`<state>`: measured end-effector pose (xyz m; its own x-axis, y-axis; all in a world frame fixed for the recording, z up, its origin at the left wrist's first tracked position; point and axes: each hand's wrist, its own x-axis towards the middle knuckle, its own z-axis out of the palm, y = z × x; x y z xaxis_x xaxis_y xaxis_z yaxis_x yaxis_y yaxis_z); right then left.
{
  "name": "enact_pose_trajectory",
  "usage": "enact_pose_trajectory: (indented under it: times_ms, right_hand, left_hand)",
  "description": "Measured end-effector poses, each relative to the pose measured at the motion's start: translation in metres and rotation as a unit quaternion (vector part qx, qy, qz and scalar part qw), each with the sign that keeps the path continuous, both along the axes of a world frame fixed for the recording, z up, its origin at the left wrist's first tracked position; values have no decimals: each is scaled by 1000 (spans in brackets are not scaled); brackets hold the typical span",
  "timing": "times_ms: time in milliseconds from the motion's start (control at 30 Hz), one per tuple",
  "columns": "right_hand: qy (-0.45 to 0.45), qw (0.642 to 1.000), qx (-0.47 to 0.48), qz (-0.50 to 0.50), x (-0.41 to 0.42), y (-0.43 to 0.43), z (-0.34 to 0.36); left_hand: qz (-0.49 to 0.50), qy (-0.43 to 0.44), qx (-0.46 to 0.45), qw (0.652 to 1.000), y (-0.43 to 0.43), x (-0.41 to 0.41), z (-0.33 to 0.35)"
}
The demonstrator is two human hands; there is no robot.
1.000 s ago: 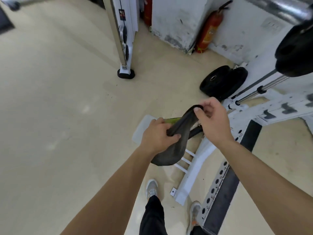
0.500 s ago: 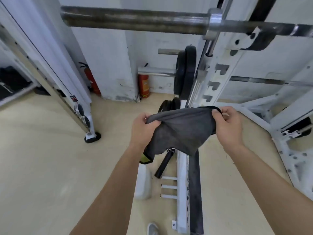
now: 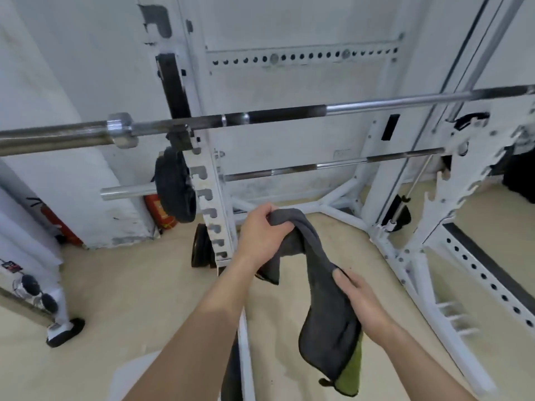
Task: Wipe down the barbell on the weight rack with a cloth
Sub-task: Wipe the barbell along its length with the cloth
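Note:
A steel barbell (image 3: 289, 114) lies across the white weight rack (image 3: 214, 198) at about chest height, spanning the whole view, with a dark knurled stretch in the middle. Below it I hold a dark grey cloth (image 3: 324, 302) with a green underside. My left hand (image 3: 262, 235) grips the cloth's upper end. My right hand (image 3: 362, 302) holds its lower part from the side, and the cloth hangs down between them. Both hands are well under the bar and apart from it.
A second bar (image 3: 318, 166) sits lower in the rack, with a black plate (image 3: 173, 186) on its left sleeve. More plates (image 3: 202, 247) lean at the upright's foot. A red fire extinguisher (image 3: 160, 211) stands by the wall. Another white machine's foot (image 3: 60, 331) is at left.
My view has swung up and right, from the floor to the rack. The cloth, stretched flat between both hands before, now hangs long, with my right hand lower.

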<state>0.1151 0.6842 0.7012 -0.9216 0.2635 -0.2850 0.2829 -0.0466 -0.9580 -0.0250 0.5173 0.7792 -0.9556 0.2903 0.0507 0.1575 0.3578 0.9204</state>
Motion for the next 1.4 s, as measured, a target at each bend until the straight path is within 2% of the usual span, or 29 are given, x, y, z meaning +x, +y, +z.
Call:
enact_pose_trajectory:
  times_ms: [100,167,233,333,433,533,633,733,800,900,1033,1167,1233,1300,1333,1367,1400]
  right_hand:
    - [-57,993,63,81,30,64,-1]
    - [-75,988,113,72,44,103,-4]
    - [-73,983,167,26,54,139,-4]
    - [-65,983,160,-60,63,180,5]
    - [-54,977,156,-134,59,212,10]
    - [-64,963,181,-187,48,230,18]
    - [-3,950,179,-257,30,242,34]
    - [43,921,173,-347,4,264,53]
    - [61,901,201,-378,-18,280,73]
    - [118,864,292,-393,-61,305,111]
    - [184,816,402,-374,-142,341,175]
    - [229,755,529,-312,-234,379,231]
    - [196,733,604,-242,-278,393,240]
    - [103,744,651,-112,-315,401,228]
    - [48,754,653,-48,-325,401,215]
    - [30,754,656,-12,-334,403,202]
    - [57,747,662,-17,-339,403,190]
  left_hand:
    - [19,5,8,1000,64,14,19]
    - [13,13,13,1000,99,20,32]
    - [1,37,-7,999,129,22,45]
    - [13,39,-3,999,159,22,61]
    - [14,5,23,1000,176,19,69]
    - [-3,-65,54,996,189,17,70]
    - [9,-106,93,990,198,5,74]
    - [-4,-50,38,998,200,-16,80]
    - [-16,53,-78,995,202,-36,88]
    - [17,211,-217,953,211,-67,114]
    - [108,313,-252,909,230,-126,156]
    - [156,321,-313,880,242,-198,177]
    - [180,313,-380,852,251,-234,169]
    - [187,298,-459,816,258,-252,158]
    - [181,306,-473,806,261,-253,150]
    - [167,328,-462,807,266,-251,142]
    - [145,359,-428,817,274,-247,133]
